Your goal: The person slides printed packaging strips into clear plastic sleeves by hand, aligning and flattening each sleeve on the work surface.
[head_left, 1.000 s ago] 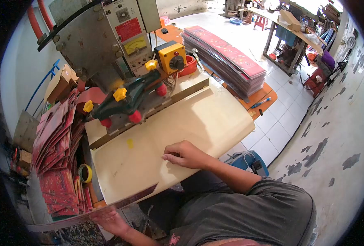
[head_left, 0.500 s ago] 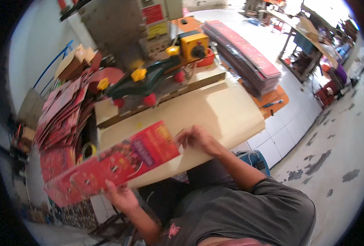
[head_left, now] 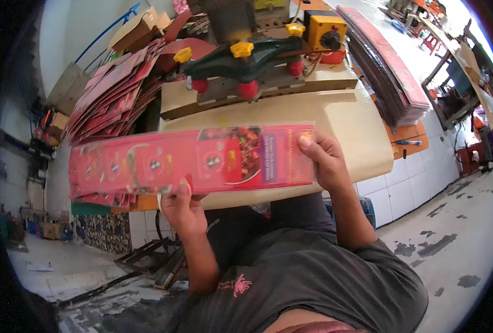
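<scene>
A long red printed sheet (head_left: 188, 158) with food pictures, glossy as if covered in clear plastic, is held level above the work surface. My left hand (head_left: 185, 208) grips its lower edge near the middle, thumb on the front face. At the right end, my right hand (head_left: 325, 158) pinches the sheet, with the thumb on top and the other fingers behind. Beneath it lies a cream-coloured board (head_left: 352, 125). Just behind stands a press with a dark green arm (head_left: 224, 66), yellow knobs (head_left: 242, 50) and red feet (head_left: 248, 90).
A leaning pile of red printed pieces (head_left: 113, 89) stands at the left. To the right, a tall stack of long red sheets (head_left: 385, 66) rests on an orange table (head_left: 416, 133) beside a pen (head_left: 408, 142). A yellow control box (head_left: 325, 33) sits beside the press.
The sheet has swung from a slant to nearly level and been raised. My right hand, beside its end before, now grips that end. The camera view has shifted too.
</scene>
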Motion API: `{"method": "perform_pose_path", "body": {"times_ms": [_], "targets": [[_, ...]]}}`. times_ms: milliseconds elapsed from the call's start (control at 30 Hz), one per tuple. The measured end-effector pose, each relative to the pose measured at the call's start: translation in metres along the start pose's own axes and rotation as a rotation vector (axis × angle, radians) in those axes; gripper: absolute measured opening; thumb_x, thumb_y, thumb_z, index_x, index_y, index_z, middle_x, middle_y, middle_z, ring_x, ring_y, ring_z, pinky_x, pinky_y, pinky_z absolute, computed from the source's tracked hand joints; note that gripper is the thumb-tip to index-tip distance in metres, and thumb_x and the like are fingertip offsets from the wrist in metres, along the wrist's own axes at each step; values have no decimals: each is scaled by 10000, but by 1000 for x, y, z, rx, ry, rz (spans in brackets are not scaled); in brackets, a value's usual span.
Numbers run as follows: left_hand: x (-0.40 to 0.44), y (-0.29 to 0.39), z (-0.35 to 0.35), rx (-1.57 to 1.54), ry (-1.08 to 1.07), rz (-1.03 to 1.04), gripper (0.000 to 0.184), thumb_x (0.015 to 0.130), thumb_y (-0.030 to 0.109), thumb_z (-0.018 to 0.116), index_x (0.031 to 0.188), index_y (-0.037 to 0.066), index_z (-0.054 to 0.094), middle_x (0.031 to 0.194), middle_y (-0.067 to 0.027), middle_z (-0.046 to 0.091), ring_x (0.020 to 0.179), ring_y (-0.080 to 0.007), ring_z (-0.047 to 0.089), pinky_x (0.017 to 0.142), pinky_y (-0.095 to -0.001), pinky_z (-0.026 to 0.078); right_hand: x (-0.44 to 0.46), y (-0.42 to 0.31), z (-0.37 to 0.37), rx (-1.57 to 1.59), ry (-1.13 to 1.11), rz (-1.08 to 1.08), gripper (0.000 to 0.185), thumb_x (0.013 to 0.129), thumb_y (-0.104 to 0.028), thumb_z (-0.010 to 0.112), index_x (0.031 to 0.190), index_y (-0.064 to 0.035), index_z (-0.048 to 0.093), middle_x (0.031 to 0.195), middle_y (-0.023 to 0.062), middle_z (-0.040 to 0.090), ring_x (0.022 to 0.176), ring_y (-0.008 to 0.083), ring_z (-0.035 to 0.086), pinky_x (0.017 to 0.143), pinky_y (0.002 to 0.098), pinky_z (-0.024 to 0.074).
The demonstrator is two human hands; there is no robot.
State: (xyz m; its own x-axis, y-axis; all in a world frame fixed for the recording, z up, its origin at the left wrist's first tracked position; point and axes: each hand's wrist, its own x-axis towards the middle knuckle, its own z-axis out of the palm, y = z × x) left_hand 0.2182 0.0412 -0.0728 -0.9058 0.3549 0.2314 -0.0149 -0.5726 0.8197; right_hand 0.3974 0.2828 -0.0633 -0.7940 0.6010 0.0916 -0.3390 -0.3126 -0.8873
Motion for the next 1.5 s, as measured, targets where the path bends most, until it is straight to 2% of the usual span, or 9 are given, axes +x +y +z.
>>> {"method": "perform_pose_path", "body": {"times_ms": [367, 433, 500, 600, 733, 800, 933, 1333, 1500], "targets": [[38, 40, -69, 7, 230, 127, 276, 1053, 162, 628, 1298, 35, 601, 1160, -100, 727, 962, -170, 738, 794, -349, 645, -7, -35, -84, -98, 234, -98, 451, 984, -265, 639, 1269, 84, 634, 1145, 151, 714, 1007, 180, 694, 893, 310, 545], [41, 49, -76, 32, 294, 111, 307, 1051, 164, 628, 1319, 17, 599, 1197, -94, 714, 1007, -163, 725, 815, -325, 623, -15, -41, -117, -104, 204, -64, 474, 987, -226, 596, 1334, 97, 587, 1235, 183, 693, 1094, 217, 694, 978, 340, 545], [41, 60, -75, 47, 298, 108, 342, 1044, 152, 629, 1344, -6, 586, 1220, -85, 703, 1022, -156, 718, 828, -313, 612, -24, -47, -136, -138, 315, -49, 491, 978, -235, 601, 1353, 81, 582, 1263, 154, 673, 1145, 212, 657, 1019, 336, 507], [44, 72, -76, 106, 345, 48, 374, 1035, 163, 643, 1356, -20, 584, 1177, -76, 718, 972, -133, 723, 781, -268, 592, -30, -56, -174, -148, 208, -75, 499, 977, -266, 596, 1349, 66, 573, 1245, 136, 672, 1127, 202, 654, 1010, 338, 505], [43, 80, -99, 224, 103, -39, 405, 1024, 212, 673, 1327, -47, 605, 1058, -65, 741, 880, -87, 711, 726, -205, 542, -40, -64, -193, -129, 250, -84, 504, 939, -311, 641, 1282, 53, 579, 1174, 143, 678, 1041, 205, 677, 911, 335, 548], [45, 83, -113, 184, -72, -206, 345, 1011, 212, 701, 1230, -50, 657, 1004, -69, 747, 848, -85, 704, 738, -206, 544, -40, -67, -191, -134, 214, -98, 537, 919, -329, 664, 1267, 70, 576, 1149, 158, 679, 1007, 214, 689, 871, 339, 569], [40, 76, -104, 258, -46, -230, 188, 979, 146, 732, 1021, -35, 704, 952, -89, 755, 820, -126, 712, 796, -275, 583, -40, -73, -186, -225, 240, -124, 509, 912, -342, 675, 1214, 56, 578, 1063, 126, 662, 950, 192, 674, 833, 330, 574], [54, 81, -93, 314, -34, -177, 124, 997, 128, 662, 946, 17, 684, 856, -46, 719, 733, -90, 662, 708, -248, 543, -39, -89, -143, -231, 168, -104, 439, 865, -386, 719, 1020, -12, 548, 897, 54, 573, 787, 139, 628, 666, 288, 558], [54, 76, -100, 277, -27, -162, 119, 997, 118, 659, 918, 30, 674, 835, -37, 712, 710, -79, 649, 690, -236, 533, -36, -88, -134, -305, 261, -153, 337, 936, -329, 641, 1023, -16, 553, 861, 41, 569, 773, 126, 618, 675, 270, 543]]}}
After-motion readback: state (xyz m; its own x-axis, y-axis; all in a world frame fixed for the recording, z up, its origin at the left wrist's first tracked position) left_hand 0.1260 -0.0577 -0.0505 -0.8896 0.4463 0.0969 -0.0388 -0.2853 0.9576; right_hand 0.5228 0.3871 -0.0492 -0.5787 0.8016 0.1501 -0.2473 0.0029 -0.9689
